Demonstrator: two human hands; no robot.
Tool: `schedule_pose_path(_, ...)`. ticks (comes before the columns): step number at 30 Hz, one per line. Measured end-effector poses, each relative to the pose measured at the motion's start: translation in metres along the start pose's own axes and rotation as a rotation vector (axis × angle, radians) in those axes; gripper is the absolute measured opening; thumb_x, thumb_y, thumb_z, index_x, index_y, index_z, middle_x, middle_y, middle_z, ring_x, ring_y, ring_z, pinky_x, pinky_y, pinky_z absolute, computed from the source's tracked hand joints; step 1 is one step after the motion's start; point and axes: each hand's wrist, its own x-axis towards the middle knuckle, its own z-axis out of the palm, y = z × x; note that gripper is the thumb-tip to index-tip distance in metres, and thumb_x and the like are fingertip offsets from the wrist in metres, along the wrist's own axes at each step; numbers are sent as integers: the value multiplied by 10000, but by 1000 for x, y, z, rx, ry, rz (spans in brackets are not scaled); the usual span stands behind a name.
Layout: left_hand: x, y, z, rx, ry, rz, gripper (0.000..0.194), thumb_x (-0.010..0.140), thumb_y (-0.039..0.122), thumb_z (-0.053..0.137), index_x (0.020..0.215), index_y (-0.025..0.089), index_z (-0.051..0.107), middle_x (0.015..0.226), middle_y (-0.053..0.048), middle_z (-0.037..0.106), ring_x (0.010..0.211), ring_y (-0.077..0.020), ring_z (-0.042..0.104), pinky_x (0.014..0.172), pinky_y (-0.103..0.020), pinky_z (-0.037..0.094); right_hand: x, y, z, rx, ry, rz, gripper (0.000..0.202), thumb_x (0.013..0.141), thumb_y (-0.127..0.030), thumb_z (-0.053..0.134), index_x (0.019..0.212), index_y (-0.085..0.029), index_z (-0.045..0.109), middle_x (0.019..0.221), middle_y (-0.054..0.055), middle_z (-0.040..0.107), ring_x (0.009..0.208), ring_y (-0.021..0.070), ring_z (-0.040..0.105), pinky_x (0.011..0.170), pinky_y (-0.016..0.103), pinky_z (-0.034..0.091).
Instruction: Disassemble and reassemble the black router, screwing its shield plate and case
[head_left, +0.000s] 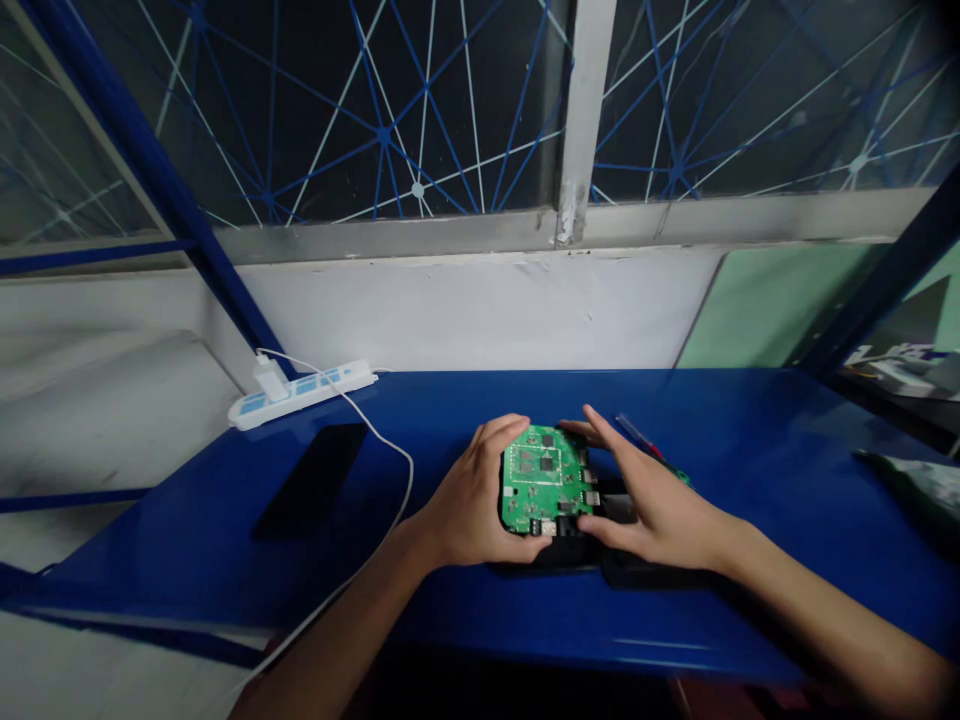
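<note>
A green circuit board with metal ports along its right and near edges is held up over the blue table. My left hand wraps its left side, fingers at the far edge and thumb along the near edge. My right hand spans the right side, with its thumb at the near right corner and a finger behind the far right corner; its index finger is raised. Black casing parts lie below the board and the right hand, partly hidden by them.
Behind the right hand lies a screwdriver with a clear and red handle. A dark phone-like slab rests at left, near a white power strip with a plugged-in charger. Its white cable runs past my left arm.
</note>
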Motion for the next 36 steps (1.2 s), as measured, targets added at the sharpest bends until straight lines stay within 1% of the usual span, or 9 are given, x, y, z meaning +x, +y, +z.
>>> schedule_pose_path(5, 0, -1, -1, -18, -8, 3, 1119, 595, 298, 841, 1493, 238, 176, 1455, -182, 343, 1359, -430, 380, 1094, -643, 400, -1, 4, -6, -2, -45, 39, 1037, 847, -257, 596, 1593, -203, -121, 1563, 194, 414, 1396, 375, 470, 1098, 611, 460)
schedule_pose_path(10, -1, -2, 0, -2, -18, 12, 1136, 584, 295, 850, 1488, 253, 165, 1446, -179, 345, 1349, -431, 391, 1083, -646, 408, 1, 5, -5, -29, -87, 23, 1083, 828, -281, 634, 1593, -195, -128, 1559, 204, 416, 1396, 383, 467, 1087, 602, 473)
schedule_pose_path(13, -3, -2, 1, 0, -56, -5, 1142, 587, 290, 856, 1492, 265, 160, 1455, -180, 339, 1356, -437, 383, 1084, -657, 400, 1, 8, -3, -10, -62, 29, 1072, 827, -276, 639, 1597, -217, -104, 1515, 189, 478, 1370, 364, 502, 1073, 590, 487)
schedule_pose_path(16, -5, 0, 0, 6, -69, -16, 1140, 593, 298, 866, 1492, 264, 165, 1466, -189, 331, 1362, -441, 378, 1087, -668, 391, 1, 10, 1, 37, -31, 62, 1114, 772, -257, 676, 1601, -227, -66, 1465, 178, 535, 1325, 360, 547, 1045, 574, 513)
schedule_pose_path(19, -8, 1, -2, 0, -82, -44, 1182, 589, 382, 911, 1492, 262, 158, 1498, -208, 308, 1375, -455, 367, 1091, -681, 375, 1, 11, 4, 76, -26, 98, 1144, 730, -243, 694, 1601, -223, -48, 1444, 177, 557, 1303, 364, 567, 1031, 570, 524)
schedule_pose_path(22, -15, 3, -6, -9, -102, -88, 1276, 550, 532, 936, 1502, 272, 126, 1546, -229, 246, 1406, -486, 318, 1094, -707, 347, 1, 10, 5, 86, -20, 84, 1140, 718, -248, 697, 1602, -221, -22, 1437, 177, 565, 1302, 375, 566, 1032, 576, 521)
schedule_pose_path(24, -22, 4, -8, 2, -135, -129, 1311, 544, 569, 931, 1513, 276, 98, 1558, -237, 227, 1413, -495, 307, 1089, -720, 343, 1, 9, 4, 85, -33, 82, 1136, 724, -263, 697, 1602, -225, -23, 1444, 174, 559, 1302, 378, 565, 1024, 570, 529)
schedule_pose_path(30, -42, 7, -7, 83, -217, -217, 1411, 545, 520, 930, 1555, 284, -27, 1546, -237, 256, 1394, -518, 326, 1069, -752, 344, 0, 2, 2, 52, -51, 58, 1161, 731, -257, 689, 1596, -222, -85, 1445, 173, 558, 1291, 377, 573, 1017, 558, 539)
schedule_pose_path(36, -42, 8, -3, 98, -237, -263, 1312, 604, 403, 891, 1556, 264, -1, 1515, -228, 332, 1365, -483, 390, 1053, -723, 379, 1, -4, -1, 4, -73, 31, 1162, 722, -249, 685, 1598, -211, -77, 1416, 182, 580, 1251, 384, 601, 954, 539, 581)
